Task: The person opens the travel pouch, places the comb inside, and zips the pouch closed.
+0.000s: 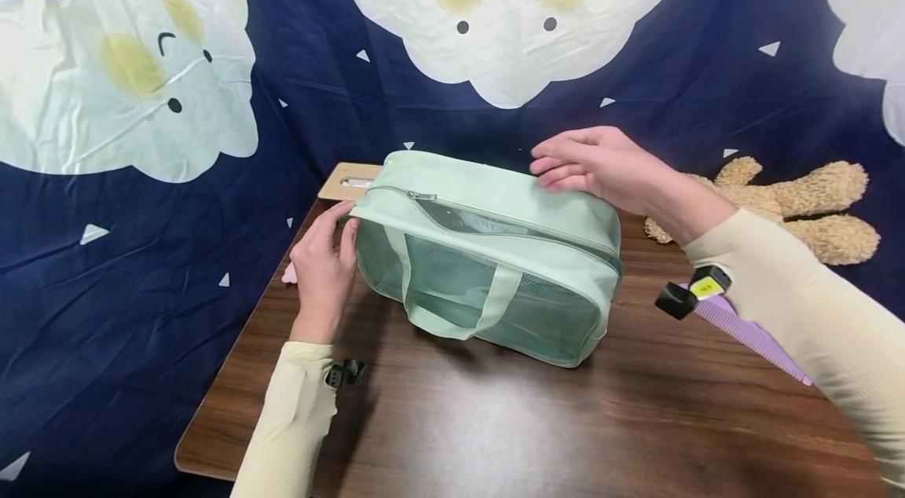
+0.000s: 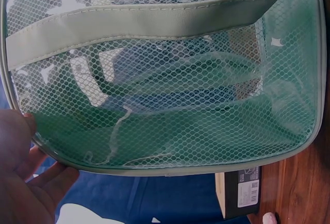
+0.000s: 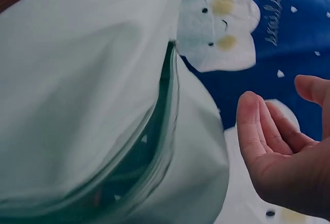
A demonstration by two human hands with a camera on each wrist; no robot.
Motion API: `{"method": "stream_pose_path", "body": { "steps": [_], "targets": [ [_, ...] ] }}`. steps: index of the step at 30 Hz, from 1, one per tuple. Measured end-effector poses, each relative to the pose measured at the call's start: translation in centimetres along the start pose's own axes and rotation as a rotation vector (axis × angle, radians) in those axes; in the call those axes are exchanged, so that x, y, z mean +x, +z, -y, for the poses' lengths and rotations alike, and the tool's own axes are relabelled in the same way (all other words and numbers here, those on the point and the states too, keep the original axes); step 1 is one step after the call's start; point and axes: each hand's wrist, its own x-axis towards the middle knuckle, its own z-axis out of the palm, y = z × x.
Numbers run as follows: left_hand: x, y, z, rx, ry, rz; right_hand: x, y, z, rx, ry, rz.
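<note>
A pale green toiletry bag [image 1: 467, 184] with clear mesh-patterned sides stands on the table. Its top zipper [image 1: 422, 195] is partly undone, and a dark slit shows along the top. One strap handle [image 1: 500, 298] hangs down the near side. My left hand [image 1: 325, 266] grips the bag's left upper corner, thumb on the near side; in the left wrist view its fingers [image 2: 54, 182] curl at the piped edge. Above the far top edge is my right hand [image 1: 590, 164], its fingers loosely bent and holding nothing. The right wrist view shows that palm [image 3: 283, 172] beside the bag, a gap between them.
Behind the bag's left end sits a box [image 1: 346, 180] with a cut-out window. A tan plush toy [image 1: 785, 203] lies at the right, with a purple ribbed object [image 1: 756, 337] under the right forearm. A blue cloud-print cloth [image 1: 304, 121] hangs behind the wooden table [image 1: 452, 435].
</note>
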Motion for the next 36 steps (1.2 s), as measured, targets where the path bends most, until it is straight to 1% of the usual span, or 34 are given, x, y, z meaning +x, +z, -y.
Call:
{"method": "stream_pose_path", "body": {
  "steps": [5,8,11,15,18,20,22,26,29,31,33,36],
  "targets": [
    [-0.1,-0.1,0.0,0.002,-0.01,0.004,-1.9,-3.2,-2.3,0.206,-0.099,-0.022],
    [-0.2,-0.2,0.0,0.0,-0.02,0.013,-3.2,-5.3,-4.0,0.273,-0.196,-0.029],
    [-0.2,-0.2,0.0,0.003,-0.02,0.026,-4.7,-7.8,-6.1,0.31,-0.285,-0.014],
    [-0.1,-0.1,0.0,-0.002,-0.014,0.02,-7.1,-11.1,-9.4,0.303,-0.352,-0.014],
    [0.0,-0.2,0.0,-0.008,-0.014,0.012,-8.9,-13.2,-11.8,0.29,-0.352,-0.052],
    [0.0,-0.3,-0.1,-0.006,-0.017,0.014,-10.0,-14.4,-13.2,0.283,-0.317,-0.098],
    [0.1,-0.3,-0.1,-0.003,-0.016,0.015,-10.8,-15.3,-14.3,0.258,-0.28,-0.148],
    [0.1,-0.4,0.0,-0.008,-0.011,0.01,-12.3,-16.6,-16.1,0.195,-0.235,-0.222],
    [0.0,-0.4,0.1,-0.016,-0.005,0.009,-13.4,-17.7,-17.1,0.057,-0.181,-0.282],
    [0.0,-0.4,0.1,-0.017,-0.003,0.013,-14.3,-18.3,-17.8,-0.125,-0.122,-0.345],
    [0.0,-0.4,0.1,-0.017,-0.002,0.01,-15.1,-18.8,-18.5,-0.349,-0.053,-0.409],
    [0.0,-0.5,0.1,-0.017,-0.002,-0.003,-16.0,-19.4,-19.7,-0.612,0.05,-0.464]
  ]
}}
